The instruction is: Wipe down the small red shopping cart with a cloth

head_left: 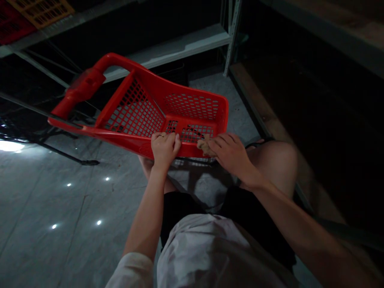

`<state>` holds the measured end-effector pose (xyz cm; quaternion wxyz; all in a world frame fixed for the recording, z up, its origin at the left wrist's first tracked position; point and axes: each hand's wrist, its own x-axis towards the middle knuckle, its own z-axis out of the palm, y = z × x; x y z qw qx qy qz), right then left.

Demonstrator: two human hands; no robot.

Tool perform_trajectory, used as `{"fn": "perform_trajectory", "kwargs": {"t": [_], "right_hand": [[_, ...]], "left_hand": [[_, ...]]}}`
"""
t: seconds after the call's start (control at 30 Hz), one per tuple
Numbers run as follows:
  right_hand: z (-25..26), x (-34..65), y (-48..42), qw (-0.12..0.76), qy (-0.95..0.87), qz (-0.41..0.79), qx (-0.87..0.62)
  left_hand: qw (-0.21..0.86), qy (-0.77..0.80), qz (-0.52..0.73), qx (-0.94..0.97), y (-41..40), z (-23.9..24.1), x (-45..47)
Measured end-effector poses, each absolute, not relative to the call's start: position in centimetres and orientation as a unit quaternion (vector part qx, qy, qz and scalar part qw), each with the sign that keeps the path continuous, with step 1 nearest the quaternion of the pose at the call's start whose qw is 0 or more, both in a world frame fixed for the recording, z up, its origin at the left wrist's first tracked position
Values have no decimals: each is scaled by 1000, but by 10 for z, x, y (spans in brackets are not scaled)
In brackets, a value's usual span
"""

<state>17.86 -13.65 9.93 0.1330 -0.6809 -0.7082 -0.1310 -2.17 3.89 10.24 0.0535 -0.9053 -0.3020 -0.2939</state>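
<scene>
A red plastic shopping basket with a long pull handle point(192, 96) stands before my knees, its lattice walls and floor showing and its handle end toward the left. My left hand point(165, 150) is closed over the near rim, fingers curled inside. To its right, my right hand point(232, 154) presses a crumpled brown cloth point(206, 146) against the same rim near the basket's right corner. The fingers of that hand are bent over the cloth and partly hide it.
Grey metal shelving point(180, 50) stands behind the basket. Yellow point(45, 12) and red crates sit on a shelf at upper left. A dark low platform with a wooden edge point(255, 92) runs along the right. Grey tiled floor point(39, 212) reflects small lights; a black metal leg point(66, 154) rests there.
</scene>
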Motion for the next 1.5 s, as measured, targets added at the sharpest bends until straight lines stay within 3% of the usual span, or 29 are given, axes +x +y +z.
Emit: {"fn": "perform_trajectory", "kwargs": {"t": [0.3,0.53,0.7,0.87,1.13,1.5], "right_hand": [[81,238,-150,158,-742,-112,-642],[80,293,-90,238,-755,-28,-610],[76,235,-83,285,-762,17,-581],[69,155,-79,300,-745,-27,-595],[74,142,-30,211,-805,-34,-554],[88,244,31,136,-819,-60,-555]], "left_hand": [[62,-272,-290,-916,43,106,-23],[31,-275,-253,-927,58,109,-27],[18,-300,-209,-931,92,110,-31],[23,-342,-156,-926,119,122,-39],[-34,-252,-129,-959,78,111,-37],[-66,-191,-176,-964,141,95,-40]]}}
